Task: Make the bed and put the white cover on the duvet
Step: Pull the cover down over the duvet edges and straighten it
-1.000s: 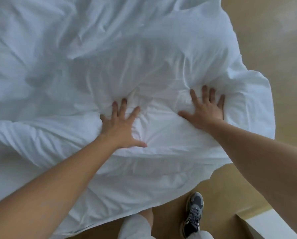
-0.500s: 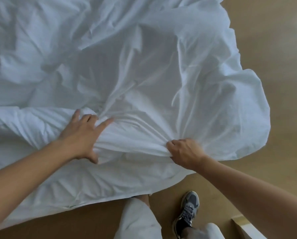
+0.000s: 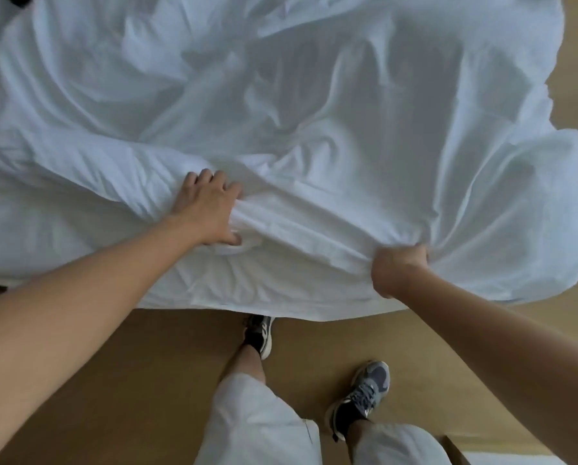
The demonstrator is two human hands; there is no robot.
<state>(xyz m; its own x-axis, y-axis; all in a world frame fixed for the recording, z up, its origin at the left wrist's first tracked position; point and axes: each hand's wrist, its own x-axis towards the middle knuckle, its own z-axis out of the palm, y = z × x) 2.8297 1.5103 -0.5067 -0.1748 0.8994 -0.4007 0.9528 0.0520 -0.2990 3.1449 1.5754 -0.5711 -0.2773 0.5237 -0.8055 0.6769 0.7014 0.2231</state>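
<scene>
A crumpled white duvet cover (image 3: 314, 105) spreads over the bed and hangs over its near edge and right corner. My left hand (image 3: 210, 209) grips a bunched fold of the white cover near the bed's front edge, fingers curled into the cloth. My right hand (image 3: 398, 270) is a fist clenched round a gathered ridge of the same cover, further right and closer to me. A taut ridge of fabric runs between the two hands. The duvet itself cannot be told apart from the cover.
Tan wooden floor (image 3: 146, 380) lies in front of the bed and along its right side. My two feet in grey sneakers (image 3: 364, 394) stand close to the bed edge. A white box corner (image 3: 515, 459) shows at the bottom right.
Both hands went from pressing flat on the cover to gripping it. They have pulled the fabric toward me, and I have stepped back from the bed.
</scene>
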